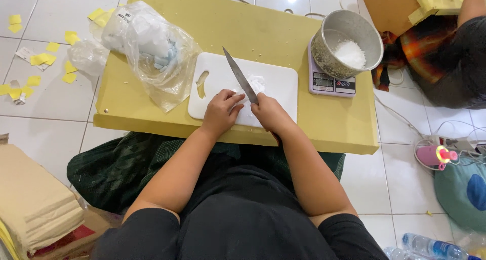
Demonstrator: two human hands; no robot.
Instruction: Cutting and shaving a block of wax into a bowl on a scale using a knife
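A white cutting board (276,83) lies on a low yellow table (253,32). A small heap of white chopped pieces (257,82) sits on the board beside the blade. My right hand (271,113) grips the handle of a knife (240,77), whose blade points away from me over the board. My left hand (221,113) rests on the board just left of the blade, fingers curled against the white material.
A clear plastic bag (152,50) with white blocks lies on the table's left. A metal pot (347,42) holding white pieces stands on a digital scale (331,83) at the right. Yellow paper scraps (40,57) litter the tiled floor; another person (445,52) sits at right.
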